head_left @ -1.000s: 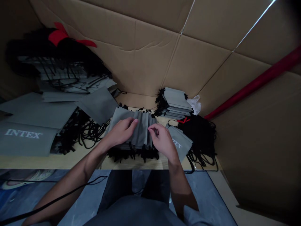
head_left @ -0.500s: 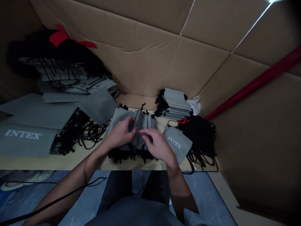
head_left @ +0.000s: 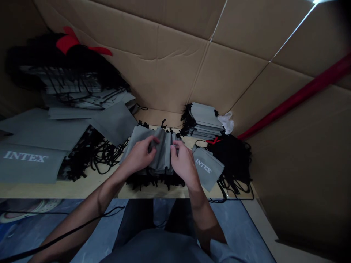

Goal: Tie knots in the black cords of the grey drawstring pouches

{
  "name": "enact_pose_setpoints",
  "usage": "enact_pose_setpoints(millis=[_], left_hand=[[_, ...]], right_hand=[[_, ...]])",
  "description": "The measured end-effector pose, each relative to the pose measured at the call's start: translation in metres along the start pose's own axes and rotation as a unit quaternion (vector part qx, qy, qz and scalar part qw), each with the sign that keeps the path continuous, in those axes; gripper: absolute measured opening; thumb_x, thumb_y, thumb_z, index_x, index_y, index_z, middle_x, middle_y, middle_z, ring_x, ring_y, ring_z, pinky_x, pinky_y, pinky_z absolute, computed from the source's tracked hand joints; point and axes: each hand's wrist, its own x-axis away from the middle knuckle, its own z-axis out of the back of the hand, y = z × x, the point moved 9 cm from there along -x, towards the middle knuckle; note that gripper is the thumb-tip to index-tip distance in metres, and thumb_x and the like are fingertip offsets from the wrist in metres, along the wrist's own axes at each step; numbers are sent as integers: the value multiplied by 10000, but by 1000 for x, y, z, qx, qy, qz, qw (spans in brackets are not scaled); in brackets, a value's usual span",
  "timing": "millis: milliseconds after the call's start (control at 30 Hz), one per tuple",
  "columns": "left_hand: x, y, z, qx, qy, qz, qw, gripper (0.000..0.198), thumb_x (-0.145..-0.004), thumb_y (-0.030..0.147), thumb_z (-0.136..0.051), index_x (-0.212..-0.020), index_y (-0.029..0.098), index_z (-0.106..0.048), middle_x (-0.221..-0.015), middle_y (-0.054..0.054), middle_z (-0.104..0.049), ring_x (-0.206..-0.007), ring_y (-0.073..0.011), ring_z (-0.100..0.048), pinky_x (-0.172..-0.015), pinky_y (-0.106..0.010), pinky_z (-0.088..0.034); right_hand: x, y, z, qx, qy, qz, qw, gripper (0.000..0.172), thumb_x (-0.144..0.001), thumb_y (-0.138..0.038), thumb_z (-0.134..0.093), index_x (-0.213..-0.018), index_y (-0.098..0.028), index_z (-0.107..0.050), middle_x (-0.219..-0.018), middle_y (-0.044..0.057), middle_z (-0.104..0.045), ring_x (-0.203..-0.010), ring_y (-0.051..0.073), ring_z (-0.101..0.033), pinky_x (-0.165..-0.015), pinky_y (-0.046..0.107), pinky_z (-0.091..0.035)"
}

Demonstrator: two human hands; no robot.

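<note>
A fanned bundle of small grey drawstring pouches (head_left: 163,150) lies on the wooden table (head_left: 82,186) in front of me, black cords hanging from its near edge. My left hand (head_left: 140,156) is closed on the bundle's left side, fingers curled over the top pouches. My right hand (head_left: 183,162) pinches the pouches on the right side of the fan. Just right of that hand lies a single grey pouch printed INTEX (head_left: 208,168).
A neat stack of grey pouches (head_left: 205,119) stands at the back, a white scrap (head_left: 227,122) beside it. Black cord heaps (head_left: 236,157) sit right and left (head_left: 95,153). Large grey INTEX bags (head_left: 30,160) lie left. Cardboard walls (head_left: 170,58) enclose the table; a red pipe (head_left: 298,95) runs right.
My right hand slid left to the middle of the fan and then back to its right part. My left hand's fingers shifted over the top pouches. The bundle stayed put.
</note>
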Motion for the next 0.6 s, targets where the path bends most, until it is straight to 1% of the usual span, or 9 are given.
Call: enact_pose_setpoints(millis=[67, 133, 233, 333, 400, 500, 567, 600], left_hand=[[1, 0, 1, 3, 1, 3, 1000, 378, -1200, 507, -766, -1374, 172, -763, -1014, -18, -763, -764, -158, -698, -755, -329, -662], [2, 2, 4, 9, 6, 6, 1000, 397, -1207, 536, -742, -1367, 173, -764, -956, -1, -736, -720, -151, -659, -730, -320, -630], [3, 5, 8, 20, 15, 9, 1000, 455, -1204, 606, -697, -1342, 179, -770, -901, 10, -712, -657, -146, -588, -673, -306, -538], [3, 6, 9, 29, 19, 9, 999, 517, -1171, 672, -686, -1331, 188, -773, -852, 16, -702, -627, -154, -552, -645, -312, -468], [3, 4, 9, 31, 21, 10, 999, 513, -1159, 670, -700, -1329, 190, -761, -812, 30, -666, -629, -160, -550, -650, -314, -465], [3, 0, 8, 27, 23, 8, 999, 463, -1159, 616, -741, -1334, 187, -734, -843, 34, -647, -657, -154, -560, -669, -305, -502], [4, -2, 8, 21, 27, 6, 999, 446, -1156, 582, -769, -1356, 187, -720, -923, 15, -675, -698, -151, -583, -700, -310, -547], [5, -2, 8, 19, 31, 5, 999, 443, -1156, 568, -777, -1372, 187, -713, -970, 2, -691, -725, -154, -600, -720, -317, -570]], right_hand=[[1, -3, 0, -12, -4, 8, 1000, 299, -1213, -230, -612, -1426, -161, -809, -1306, 177, -907, -1251, 338, -870, -1183, 543, -658], [4, -7, -2, -31, -19, 24, 999, 332, -1200, -209, -571, -1419, -181, -819, -1302, 181, -917, -1229, 342, -876, -1156, 517, -663], [11, -17, -8, -70, -58, 64, 994, 353, -1185, -183, -563, -1435, -238, -806, -1212, 112, -936, -1092, 295, -894, -1052, 443, -685], [17, -27, -15, -109, -101, 105, 983, 352, -1173, -150, -546, -1355, -258, -827, -1096, 60, -931, -942, 246, -887, -943, 381, -684], [19, -30, -18, -132, -126, 123, 975, 362, -1166, -133, -528, -1305, -249, -841, -1070, 49, -927, -895, 220, -883, -919, 358, -685], [21, -27, -20, -165, -153, 131, 966, 352, -1178, -155, -525, -1316, -245, -837, -1132, 42, -942, -900, 185, -900, -887, 317, -701], [20, -19, -17, -172, -147, 124, 966, 325, -1188, -187, -542, -1320, -246, -833, -1140, 40, -944, -905, 179, -903, -858, 302, -707], [18, -14, -14, -169, -131, 117, 970, 313, -1193, -201, -548, -1316, -244, -833, -1126, 42, -939, -906, 182, -899, -855, 306, -707]])
